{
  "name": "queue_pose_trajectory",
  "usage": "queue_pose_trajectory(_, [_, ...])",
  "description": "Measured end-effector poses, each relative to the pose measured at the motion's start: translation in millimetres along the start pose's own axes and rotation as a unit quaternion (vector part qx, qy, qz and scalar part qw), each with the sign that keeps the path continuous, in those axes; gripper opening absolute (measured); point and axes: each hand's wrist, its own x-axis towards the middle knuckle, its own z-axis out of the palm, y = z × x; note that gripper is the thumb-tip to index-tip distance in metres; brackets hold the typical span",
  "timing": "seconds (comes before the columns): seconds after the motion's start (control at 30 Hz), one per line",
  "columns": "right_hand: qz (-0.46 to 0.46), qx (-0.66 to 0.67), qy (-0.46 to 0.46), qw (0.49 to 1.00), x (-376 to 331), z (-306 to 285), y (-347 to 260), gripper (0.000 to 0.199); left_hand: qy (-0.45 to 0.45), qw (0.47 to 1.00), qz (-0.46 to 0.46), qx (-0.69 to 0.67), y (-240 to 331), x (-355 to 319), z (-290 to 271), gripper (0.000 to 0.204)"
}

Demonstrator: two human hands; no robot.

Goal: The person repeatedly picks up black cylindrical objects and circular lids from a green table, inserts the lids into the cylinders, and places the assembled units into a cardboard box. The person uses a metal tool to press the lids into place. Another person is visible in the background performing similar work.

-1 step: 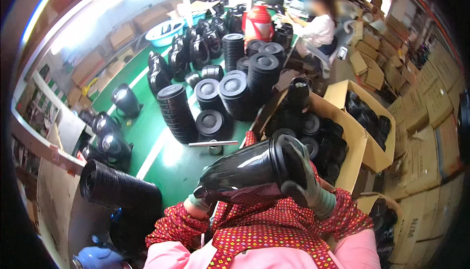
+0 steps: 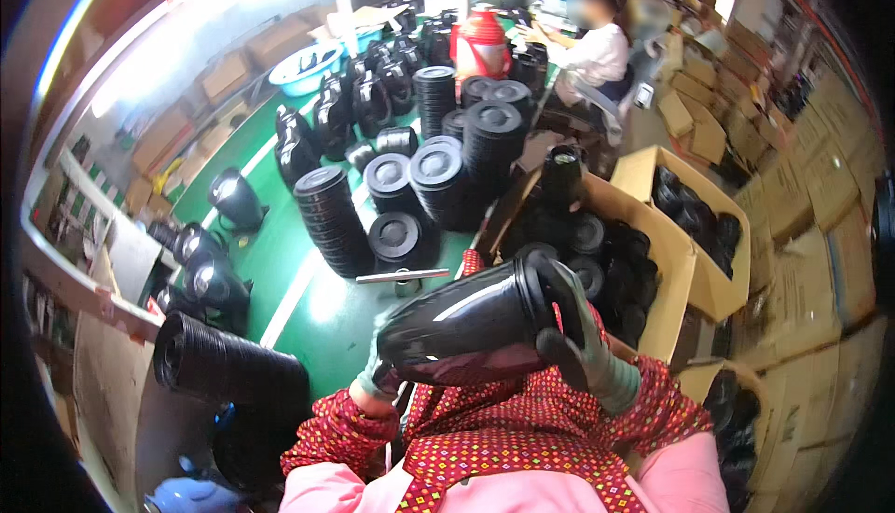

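A glossy black plastic canister (image 2: pixel 457 322) lies on its side in front of my chest, its ridged rim end to the right. My left hand (image 2: pixel 378 368), in a pale grey-green glove with dark fingers, closes on its narrower left end. My right hand (image 2: pixel 587 345), gloved alike, grips the rim end with the thumb on the near side and the fingers over the far side. Part of my left fingers is hidden behind the canister. Just beyond it, a flat metal bar (image 2: pixel 403 276) stands at the edge of the green table (image 2: pixel 326 308).
Stacks of round black lids (image 2: pixel 332 219) and several black canisters (image 2: pixel 233 201) stand on the table. A toppled lid stack (image 2: pixel 228 359) lies at left. Open cartons (image 2: pixel 676 275) of black parts sit at right. A red-and-white jug (image 2: pixel 482 47) and a seated person (image 2: pixel 597 51) are farther back.
The canister has turned slightly in my hands, and my right thumb has shifted on the rim end. The whole view has moved a little.
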Motion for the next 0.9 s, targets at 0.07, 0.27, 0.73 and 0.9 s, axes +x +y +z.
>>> queue_pose_trajectory(0.07, [0.204,0.301,0.070,0.929,-10.6,2.8,7.2,0.058,0.013,0.968,0.154,0.195,19.5,0.3,-2.9,0.063])
queue_pose_trajectory(0.27, [0.262,0.360,-0.091,0.891,-17.3,-37.0,13.7,0.072,0.114,0.970,0.176,0.120,33.2,-10.8,16.0,0.056])
queue_pose_trajectory(0.73, [0.093,0.312,0.086,0.942,-55.7,-7.8,26.4,0.084,-0.021,0.994,0.043,0.095,29.3,7.7,17.0,0.059])
queue_pose_trajectory(0.9, [-0.106,0.105,0.101,0.984,-43.4,-1.7,34.2,0.074,-0.005,0.994,0.016,0.110,-29.0,-0.2,-6.5,0.060])
